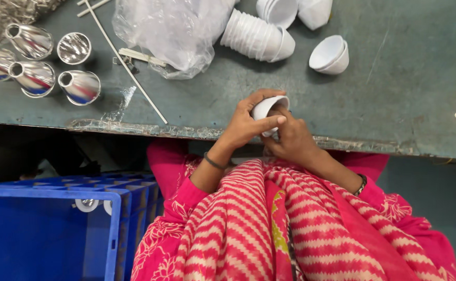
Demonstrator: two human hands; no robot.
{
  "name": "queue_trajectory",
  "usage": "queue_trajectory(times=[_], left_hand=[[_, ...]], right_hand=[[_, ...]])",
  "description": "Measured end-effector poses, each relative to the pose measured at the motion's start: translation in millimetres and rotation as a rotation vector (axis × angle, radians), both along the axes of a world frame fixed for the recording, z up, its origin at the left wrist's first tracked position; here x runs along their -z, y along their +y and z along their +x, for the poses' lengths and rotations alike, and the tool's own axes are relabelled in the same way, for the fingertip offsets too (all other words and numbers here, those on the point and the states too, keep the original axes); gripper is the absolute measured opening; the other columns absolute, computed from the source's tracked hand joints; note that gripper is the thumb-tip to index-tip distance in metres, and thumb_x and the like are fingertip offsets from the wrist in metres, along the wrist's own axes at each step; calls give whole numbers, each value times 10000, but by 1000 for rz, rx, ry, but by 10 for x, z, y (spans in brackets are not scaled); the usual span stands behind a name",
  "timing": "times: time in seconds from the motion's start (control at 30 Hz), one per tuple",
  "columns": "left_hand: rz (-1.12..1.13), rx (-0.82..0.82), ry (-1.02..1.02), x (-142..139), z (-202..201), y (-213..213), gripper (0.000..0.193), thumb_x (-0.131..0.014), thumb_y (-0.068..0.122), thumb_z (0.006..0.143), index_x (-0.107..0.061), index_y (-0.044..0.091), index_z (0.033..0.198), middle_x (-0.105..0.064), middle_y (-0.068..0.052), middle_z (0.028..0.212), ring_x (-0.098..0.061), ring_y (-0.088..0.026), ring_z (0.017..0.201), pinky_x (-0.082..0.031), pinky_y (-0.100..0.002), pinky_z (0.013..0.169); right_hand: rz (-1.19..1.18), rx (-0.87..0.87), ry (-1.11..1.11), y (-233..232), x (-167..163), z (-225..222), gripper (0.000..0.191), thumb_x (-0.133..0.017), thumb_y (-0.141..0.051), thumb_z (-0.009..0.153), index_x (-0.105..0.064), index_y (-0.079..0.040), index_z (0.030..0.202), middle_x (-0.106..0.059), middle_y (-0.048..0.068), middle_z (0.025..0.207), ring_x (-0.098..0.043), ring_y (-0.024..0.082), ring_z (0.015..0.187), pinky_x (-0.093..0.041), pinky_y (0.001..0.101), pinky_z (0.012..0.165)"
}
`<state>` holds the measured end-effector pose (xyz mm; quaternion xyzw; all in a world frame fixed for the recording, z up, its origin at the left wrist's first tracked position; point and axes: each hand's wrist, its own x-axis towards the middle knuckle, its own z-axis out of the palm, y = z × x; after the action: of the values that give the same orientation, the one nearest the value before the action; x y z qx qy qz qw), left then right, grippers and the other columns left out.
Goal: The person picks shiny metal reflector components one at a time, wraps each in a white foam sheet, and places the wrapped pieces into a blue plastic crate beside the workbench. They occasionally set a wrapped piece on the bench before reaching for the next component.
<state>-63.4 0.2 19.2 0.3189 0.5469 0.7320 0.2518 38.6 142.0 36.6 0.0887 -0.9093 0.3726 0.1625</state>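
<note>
Held cup [266, 107]: white plastic, smooth, matt.
Stacked cups [256, 37] at 12 o'clock: same white plastic, faint sheen.
Reflector cones [79, 86] at 10 o'clock: mirror-bright, metallic, glossy.
Bag [173, 31]: thin clear plastic film, crinkled, shiny.
Table [405, 104]: dull green, scuffed, rough worn edge.
Crate [46, 229] at 8 o'clock: blue hard plastic, smooth.
Scarf [269, 229]: woven cloth, matt.

The small cup [267, 108] and the stacked cups [256, 37] are plain white, on a dull grey-green surface [394, 104]. The reflector cones [79, 86] are mirror-silver, the crate [46, 234] is solid blue, and the scarf [248, 229] has pink-and-cream zigzag stripes.
</note>
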Motion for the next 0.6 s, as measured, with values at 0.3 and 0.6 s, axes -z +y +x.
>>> queue_trajectory(times=[0.3, 0.6], left_hand=[[-142, -68, 86, -24, -63, -274, 564, -870, 236, 843, -683, 47, 1341, -693, -86, 1242, -650, -169, 1158, -526, -308, 1029], [164, -154, -251, 327, -16, -238, 509, -813, 178, 933, -600, 32, 1372, -669, -90, 1270, -643, -167, 1165, -532, -335, 1043]], right_hand=[[-39, -113, -157, -55, 12, -129, 501, -811, -272, 840, -599, -9, 1211, -640, 216, 1156, -674, 436, 976, -557, 495, 771], [-43, -26, 53, -131, -37, -9, 238, -847, -199, 863, -696, -32, 937, -621, 108, 905, -676, 300, 749, -544, 426, 644]])
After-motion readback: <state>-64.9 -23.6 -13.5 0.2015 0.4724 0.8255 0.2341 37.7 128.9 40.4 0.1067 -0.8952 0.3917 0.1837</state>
